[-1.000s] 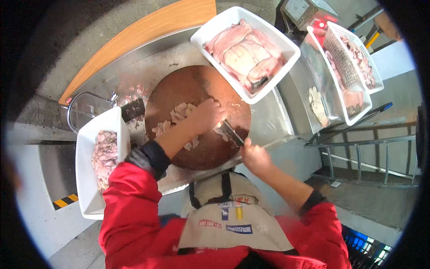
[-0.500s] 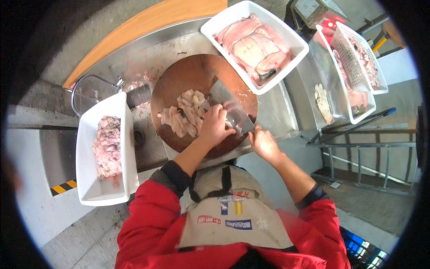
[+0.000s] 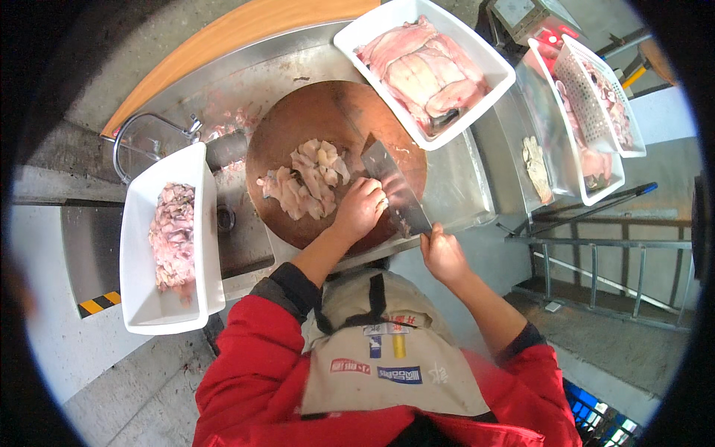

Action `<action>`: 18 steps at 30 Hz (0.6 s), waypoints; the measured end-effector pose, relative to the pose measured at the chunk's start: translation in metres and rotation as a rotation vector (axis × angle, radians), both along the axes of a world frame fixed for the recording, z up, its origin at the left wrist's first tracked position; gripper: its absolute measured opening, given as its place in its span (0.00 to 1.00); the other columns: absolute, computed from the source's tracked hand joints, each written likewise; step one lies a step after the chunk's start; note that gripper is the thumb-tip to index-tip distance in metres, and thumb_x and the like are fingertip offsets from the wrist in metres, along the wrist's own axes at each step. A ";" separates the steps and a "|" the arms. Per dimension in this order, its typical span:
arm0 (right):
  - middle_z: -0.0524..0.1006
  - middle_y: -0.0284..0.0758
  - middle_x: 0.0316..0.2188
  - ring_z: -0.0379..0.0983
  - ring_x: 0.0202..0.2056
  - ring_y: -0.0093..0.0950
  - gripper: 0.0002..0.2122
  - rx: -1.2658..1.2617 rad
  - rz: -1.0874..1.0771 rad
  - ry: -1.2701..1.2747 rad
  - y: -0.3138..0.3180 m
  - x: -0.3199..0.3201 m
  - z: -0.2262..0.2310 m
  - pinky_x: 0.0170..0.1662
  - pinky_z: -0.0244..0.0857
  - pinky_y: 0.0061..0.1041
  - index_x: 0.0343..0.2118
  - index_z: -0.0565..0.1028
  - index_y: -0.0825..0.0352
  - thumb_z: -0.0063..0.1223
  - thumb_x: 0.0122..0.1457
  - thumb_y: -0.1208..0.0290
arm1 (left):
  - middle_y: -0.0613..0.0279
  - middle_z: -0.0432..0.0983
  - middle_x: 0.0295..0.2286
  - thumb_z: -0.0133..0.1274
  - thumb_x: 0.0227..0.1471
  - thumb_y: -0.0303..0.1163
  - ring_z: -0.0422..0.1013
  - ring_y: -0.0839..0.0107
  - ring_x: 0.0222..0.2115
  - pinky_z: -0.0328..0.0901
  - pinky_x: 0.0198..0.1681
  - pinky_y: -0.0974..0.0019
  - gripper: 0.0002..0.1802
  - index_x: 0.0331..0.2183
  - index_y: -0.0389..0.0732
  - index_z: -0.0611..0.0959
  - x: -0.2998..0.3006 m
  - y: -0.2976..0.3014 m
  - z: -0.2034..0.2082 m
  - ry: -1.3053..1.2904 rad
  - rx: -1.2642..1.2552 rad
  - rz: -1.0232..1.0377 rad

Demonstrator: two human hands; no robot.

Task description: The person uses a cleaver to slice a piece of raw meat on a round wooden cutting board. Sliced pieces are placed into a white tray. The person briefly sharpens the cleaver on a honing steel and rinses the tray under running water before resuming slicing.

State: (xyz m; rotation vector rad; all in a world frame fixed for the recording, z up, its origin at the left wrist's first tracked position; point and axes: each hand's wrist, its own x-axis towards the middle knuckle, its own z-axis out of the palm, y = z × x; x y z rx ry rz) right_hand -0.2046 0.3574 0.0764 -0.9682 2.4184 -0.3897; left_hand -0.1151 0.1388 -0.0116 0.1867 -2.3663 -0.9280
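A stainless-steel table (image 3: 465, 186) is seen carrying a round brown chopping board (image 3: 298, 112). Over the table's far side a white tub (image 3: 372, 71) is set, loaded with broad pink slabs of flesh (image 3: 428, 74); at the left, another white tub (image 3: 211, 246) is partly filled with smaller cut pieces (image 3: 173, 231).

On the left half of the board, pale flesh slices (image 3: 294, 194) are heaped loosely. They look wet, and should prove light, limp and slippery; they are best taken by the handful from beneath, since a fingertip pinch could slide off.

A broad cleaver (image 3: 398, 186) is positioned over the board's right part, its handle end toward the near right edge. Its blade is judged stiff and fairly heavy, so a firm hold is wanted at the handle, clear of the edge. The handle is gripped by the right hand (image 3: 445, 255), with its fingers closed around it. The left hand (image 3: 361, 208) is curled just beside the blade; whether anything is held under its fingers cannot be told. Small scraps (image 3: 404, 226) are visible near the blade's handle end.
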 end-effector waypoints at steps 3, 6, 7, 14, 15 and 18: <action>0.78 0.63 0.26 0.77 0.32 0.62 0.15 -0.052 0.008 0.001 -0.020 -0.007 -0.005 0.38 0.72 0.57 0.39 0.68 0.77 0.48 0.67 0.66 | 0.55 0.76 0.35 0.61 0.47 0.24 0.72 0.52 0.39 0.70 0.44 0.53 0.05 0.29 0.37 0.81 -0.002 -0.004 -0.003 -0.014 -0.021 -0.015; 0.78 0.60 0.24 0.77 0.30 0.61 0.14 -0.070 0.013 0.085 -0.044 -0.012 -0.009 0.35 0.72 0.56 0.37 0.68 0.78 0.49 0.67 0.67 | 0.54 0.76 0.35 0.60 0.47 0.24 0.72 0.51 0.39 0.70 0.44 0.53 0.05 0.30 0.37 0.81 -0.005 -0.011 -0.007 -0.046 -0.056 -0.022; 0.78 0.59 0.23 0.76 0.29 0.61 0.14 -0.087 0.029 0.129 -0.048 -0.013 -0.009 0.34 0.72 0.55 0.36 0.68 0.78 0.50 0.67 0.68 | 0.54 0.76 0.35 0.60 0.48 0.24 0.72 0.51 0.39 0.70 0.44 0.53 0.05 0.30 0.37 0.81 -0.006 -0.011 -0.009 -0.055 -0.068 -0.028; 0.78 0.60 0.23 0.77 0.29 0.61 0.13 -0.047 0.010 0.089 -0.031 -0.006 -0.004 0.35 0.72 0.56 0.36 0.68 0.77 0.50 0.67 0.67 | 0.54 0.74 0.39 0.55 0.49 0.23 0.71 0.50 0.44 0.68 0.48 0.52 0.06 0.34 0.37 0.81 0.006 -0.028 0.003 -0.231 -0.139 0.043; 0.78 0.60 0.23 0.77 0.29 0.61 0.13 -0.023 0.012 0.071 -0.027 -0.005 -0.004 0.35 0.72 0.56 0.36 0.68 0.77 0.50 0.67 0.68 | 0.55 0.73 0.42 0.56 0.49 0.22 0.70 0.50 0.47 0.67 0.51 0.51 0.10 0.36 0.38 0.81 0.008 -0.033 0.007 -0.371 -0.201 0.108; 0.78 0.62 0.25 0.77 0.30 0.62 0.15 -0.032 0.031 0.031 -0.018 -0.002 -0.005 0.37 0.73 0.56 0.40 0.69 0.79 0.49 0.67 0.66 | 0.55 0.73 0.43 0.57 0.49 0.23 0.69 0.50 0.47 0.67 0.51 0.51 0.11 0.38 0.40 0.80 0.016 -0.049 0.020 -0.400 -0.297 0.231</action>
